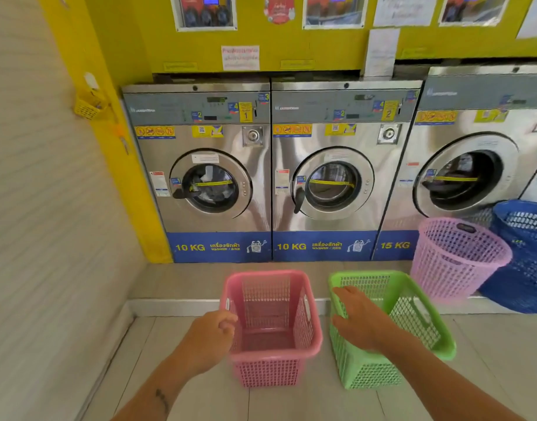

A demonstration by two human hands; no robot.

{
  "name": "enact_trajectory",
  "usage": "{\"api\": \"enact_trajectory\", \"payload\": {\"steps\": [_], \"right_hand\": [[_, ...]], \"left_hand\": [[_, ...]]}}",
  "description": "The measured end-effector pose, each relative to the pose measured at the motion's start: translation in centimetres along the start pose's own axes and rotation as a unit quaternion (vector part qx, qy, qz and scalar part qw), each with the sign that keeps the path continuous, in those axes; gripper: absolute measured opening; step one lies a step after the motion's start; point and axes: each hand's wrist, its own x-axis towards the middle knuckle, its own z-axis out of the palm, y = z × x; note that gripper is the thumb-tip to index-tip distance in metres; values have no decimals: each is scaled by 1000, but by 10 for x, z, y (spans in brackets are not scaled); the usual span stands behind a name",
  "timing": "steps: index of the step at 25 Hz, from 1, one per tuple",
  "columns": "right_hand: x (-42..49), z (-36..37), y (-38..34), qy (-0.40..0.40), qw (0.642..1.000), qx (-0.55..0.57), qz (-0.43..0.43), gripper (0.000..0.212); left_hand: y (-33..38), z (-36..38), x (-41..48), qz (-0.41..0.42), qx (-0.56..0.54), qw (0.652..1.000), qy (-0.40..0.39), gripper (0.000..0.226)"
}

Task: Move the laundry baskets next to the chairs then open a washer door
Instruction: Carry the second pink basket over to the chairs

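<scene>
A pink rectangular laundry basket (273,326) and a green one (407,314) stand empty side by side on the tiled floor in front of the washers. My left hand (212,332) curls at the pink basket's left rim; whether it grips the rim I cannot tell. Fingers spread, my right hand (355,317) rests over the green basket's left rim. Behind stand washer 1 (211,180), washer 2 (334,182) and a larger 15 kg washer (464,174), all with doors shut. No chairs are in view.
A round lilac basket (455,256) and a blue basket (525,253) stand on the raised step (176,305) at the right. A ribbed wall (48,208) closes off the left side. A small yellow holder (88,107) hangs on the yellow pillar.
</scene>
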Motion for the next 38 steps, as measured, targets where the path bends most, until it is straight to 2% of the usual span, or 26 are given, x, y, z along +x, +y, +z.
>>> {"api": "enact_trajectory", "payload": {"steps": [5, 9, 12, 17, 20, 24, 27, 33, 38], "right_hand": [[124, 1, 9, -32, 999, -27, 4, 39], [200, 35, 21, -54, 997, -33, 33, 48], [252, 72, 39, -101, 992, -57, 58, 52], [340, 160, 100, -119, 985, -45, 114, 50], [377, 226, 139, -118, 983, -50, 132, 64], [403, 292, 184, -63, 985, -71, 146, 84], [408, 322, 215, -51, 988, -73, 127, 89], [431, 322, 220, -61, 990, -61, 115, 104], [449, 282, 184, -74, 991, -85, 72, 99]], "left_hand": [[-21, 9, 110, -24, -6, 1000, 4, 28], [-67, 30, 201, -64, 1, 998, 7, 46], [-101, 51, 265, -79, 19, 997, -15, 52], [-168, 104, 360, -64, 91, 993, -48, 52], [-202, 148, 400, -71, 121, 989, -43, 53], [-249, 201, 423, -74, 184, 980, 2, 83], [-273, 230, 422, -94, 171, 981, 6, 97], [-285, 239, 433, -83, 133, 987, 31, 100], [-271, 194, 430, -117, 144, 982, 35, 102]]}}
